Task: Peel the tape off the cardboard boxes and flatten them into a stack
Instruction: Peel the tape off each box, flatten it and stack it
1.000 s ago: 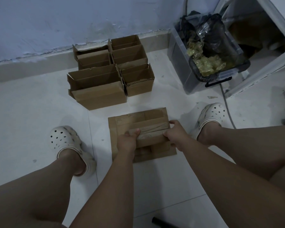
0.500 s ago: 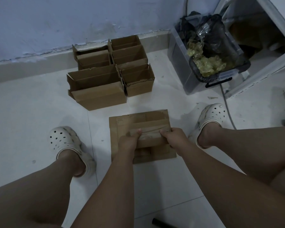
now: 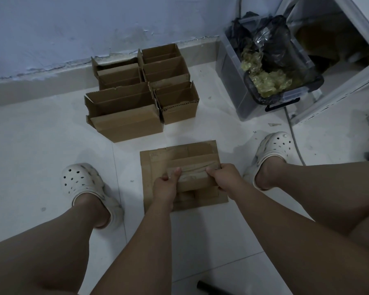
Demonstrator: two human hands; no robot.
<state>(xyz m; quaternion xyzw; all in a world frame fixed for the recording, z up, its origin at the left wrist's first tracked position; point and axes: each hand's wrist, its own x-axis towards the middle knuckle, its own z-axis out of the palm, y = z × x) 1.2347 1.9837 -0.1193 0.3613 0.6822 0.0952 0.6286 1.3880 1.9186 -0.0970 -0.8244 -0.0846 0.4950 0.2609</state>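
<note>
Btw. L hand (image 3: 165,185), R hand (image 3: 226,177): box (image 3: 193,182) (?)

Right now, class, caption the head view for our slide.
Left hand and right hand hold a taped box over flattened cardboard.

Pale blue wall (image 3: 73,28) across the top, paint cracked and flaking where it meets the grey skirting (image 3: 30,90). Below that is a white tiled floor (image 3: 30,145), glossy and a little scuffed, with a thin grout line (image 3: 116,177) running front to back. In the right corner a clear plastic bin (image 3: 232,81), lined with a black bag (image 3: 273,43), stands just beside a white metal rack (image 3: 337,92). A grey cable (image 3: 297,149) trails across the tiles by the rack. The light is dim and flat, the shadows soft.
</note>
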